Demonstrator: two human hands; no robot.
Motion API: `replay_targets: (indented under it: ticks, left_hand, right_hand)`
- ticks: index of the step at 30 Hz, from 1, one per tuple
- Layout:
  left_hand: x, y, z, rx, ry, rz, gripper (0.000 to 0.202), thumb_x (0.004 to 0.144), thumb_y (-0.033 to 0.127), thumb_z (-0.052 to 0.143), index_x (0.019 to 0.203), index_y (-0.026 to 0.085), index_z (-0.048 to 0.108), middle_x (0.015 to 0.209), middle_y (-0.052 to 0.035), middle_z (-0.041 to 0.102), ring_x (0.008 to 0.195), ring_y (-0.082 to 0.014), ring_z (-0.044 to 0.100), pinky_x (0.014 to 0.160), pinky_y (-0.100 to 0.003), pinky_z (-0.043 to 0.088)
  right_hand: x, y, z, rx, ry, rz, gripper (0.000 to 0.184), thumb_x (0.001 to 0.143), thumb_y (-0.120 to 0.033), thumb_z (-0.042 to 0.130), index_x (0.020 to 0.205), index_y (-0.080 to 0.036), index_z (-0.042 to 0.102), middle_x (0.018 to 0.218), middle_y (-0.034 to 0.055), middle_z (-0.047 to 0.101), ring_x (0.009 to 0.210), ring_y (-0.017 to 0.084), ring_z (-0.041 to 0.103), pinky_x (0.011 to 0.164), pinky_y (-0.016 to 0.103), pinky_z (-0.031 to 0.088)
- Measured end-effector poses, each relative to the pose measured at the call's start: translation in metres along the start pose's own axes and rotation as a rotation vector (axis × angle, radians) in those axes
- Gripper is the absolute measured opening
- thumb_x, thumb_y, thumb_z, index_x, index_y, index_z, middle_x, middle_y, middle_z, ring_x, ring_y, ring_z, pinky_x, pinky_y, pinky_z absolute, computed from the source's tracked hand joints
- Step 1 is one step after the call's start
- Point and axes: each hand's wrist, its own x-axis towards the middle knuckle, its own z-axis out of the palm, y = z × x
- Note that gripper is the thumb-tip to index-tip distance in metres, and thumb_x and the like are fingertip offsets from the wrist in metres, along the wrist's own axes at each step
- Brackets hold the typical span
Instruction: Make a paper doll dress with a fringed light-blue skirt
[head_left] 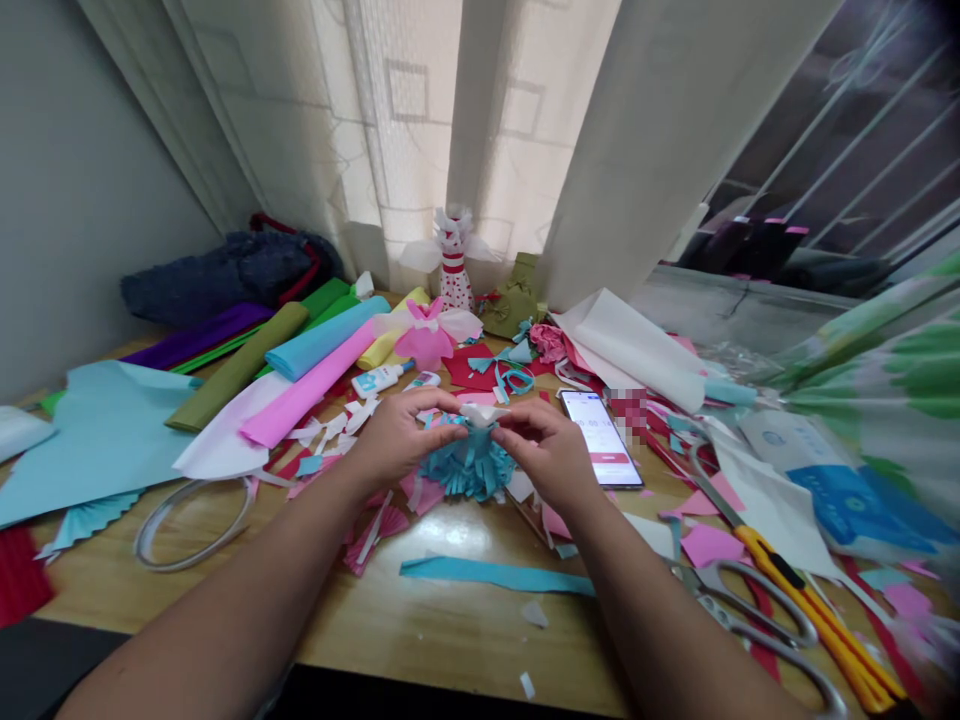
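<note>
A small blue paper dress (469, 462) with a fringed skirt and a white piece at its top stands on the table in front of me. My left hand (409, 432) pinches the upper part from the left, thumb and fingers together. From the right, my right hand (541, 440) pinches the same upper part close to the white piece (482, 412). The fingertips partly hide the dress's top. Nearer to me lies a strip of blue crepe paper (495, 574), touched by neither hand.
Rolls of crepe paper (322, 375), a glue bottle (379, 380) and a tape ring (196, 525) lie left. A phone (600, 440), scissors (757, 605), a yellow cutter (814, 610) and a tissue pack (817, 480) are right. Finished paper dresses (454, 275) stand behind. Paper scraps surround everything.
</note>
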Motion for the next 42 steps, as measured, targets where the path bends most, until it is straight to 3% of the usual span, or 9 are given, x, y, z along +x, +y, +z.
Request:
replay_targets:
  ticks: [11,21,26,30,37,42]
  left_hand:
    - [0.001,-0.002,0.011,-0.019,0.109,0.02,0.017,0.071,0.033,0.07,0.078,0.017,0.069,0.084,-0.0033,0.07,0.078,-0.0185,0.062,0.077,-0.028,0.045]
    - [-0.002,-0.001,0.011,0.051,0.125,0.056,0.019,0.074,0.032,0.068,0.086,0.018,0.069,0.089,-0.0031,0.07,0.085,-0.0193,0.062,0.08,-0.028,0.045]
    - [0.002,0.006,0.007,0.059,0.171,0.217,0.024,0.073,0.035,0.07,0.09,0.018,0.068,0.094,-0.005,0.068,0.092,-0.0196,0.06,0.085,-0.029,0.043]
    - [0.004,0.012,0.008,0.016,0.228,0.301,0.01,0.076,0.027,0.068,0.078,0.017,0.068,0.08,-0.0035,0.066,0.079,-0.0166,0.06,0.077,-0.028,0.045]
    - [0.001,0.003,0.019,-0.248,0.283,0.077,0.007,0.075,0.024,0.068,0.076,0.018,0.065,0.071,0.001,0.063,0.066,-0.012,0.057,0.063,-0.023,0.045]
    - [0.001,-0.003,0.023,-0.383,0.282,0.028,0.01,0.073,0.025,0.07,0.076,0.018,0.065,0.073,0.0018,0.062,0.067,-0.0111,0.056,0.063,-0.021,0.045]
  right_hand:
    - [0.002,-0.005,0.004,-0.016,0.038,0.01,0.004,0.07,-0.02,0.067,0.072,-0.021,0.069,0.073,0.0027,0.064,0.065,0.016,0.057,0.058,0.027,0.046]
    - [0.003,-0.005,0.009,-0.038,0.07,0.018,0.008,0.072,-0.016,0.063,0.07,-0.021,0.068,0.072,0.0015,0.064,0.068,0.016,0.058,0.061,0.027,0.045]
    - [0.003,-0.008,0.009,-0.06,0.082,-0.003,0.01,0.072,-0.015,0.061,0.069,-0.021,0.068,0.069,0.0005,0.063,0.066,0.015,0.058,0.06,0.027,0.045]
    - [0.003,-0.011,0.01,-0.07,0.085,-0.01,0.011,0.072,-0.013,0.061,0.068,-0.02,0.067,0.068,0.0003,0.062,0.066,0.015,0.058,0.06,0.026,0.044]
    - [0.005,-0.013,0.01,-0.067,0.093,0.006,0.009,0.072,-0.013,0.061,0.068,-0.017,0.068,0.069,0.0027,0.064,0.066,0.015,0.058,0.061,0.026,0.044]
    - [0.004,-0.012,0.011,-0.063,0.1,0.002,0.01,0.072,-0.012,0.061,0.068,-0.018,0.068,0.07,0.0022,0.065,0.066,0.015,0.058,0.061,0.026,0.044]
